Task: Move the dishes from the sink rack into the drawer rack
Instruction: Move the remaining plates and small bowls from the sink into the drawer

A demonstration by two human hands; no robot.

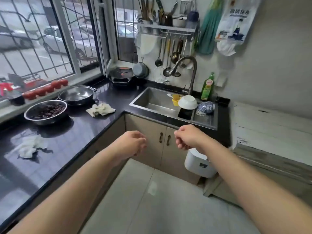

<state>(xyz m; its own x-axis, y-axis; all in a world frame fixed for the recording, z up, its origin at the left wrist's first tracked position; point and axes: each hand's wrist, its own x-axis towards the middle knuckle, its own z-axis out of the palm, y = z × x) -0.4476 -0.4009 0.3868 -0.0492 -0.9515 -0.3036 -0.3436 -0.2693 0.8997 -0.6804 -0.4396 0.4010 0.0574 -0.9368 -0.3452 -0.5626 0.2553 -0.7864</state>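
**Both hands out front, holding nothing**

My two bare forearms reach forward side by side. My left hand (133, 144) hangs palm inward with its fingers (142, 146) loosely curled, gripping nothing. My right hand (187, 137) sits a little higher, well apart from the left, its fingers (181, 146) also loosely curled toward the palm. Neither hand touches anything.
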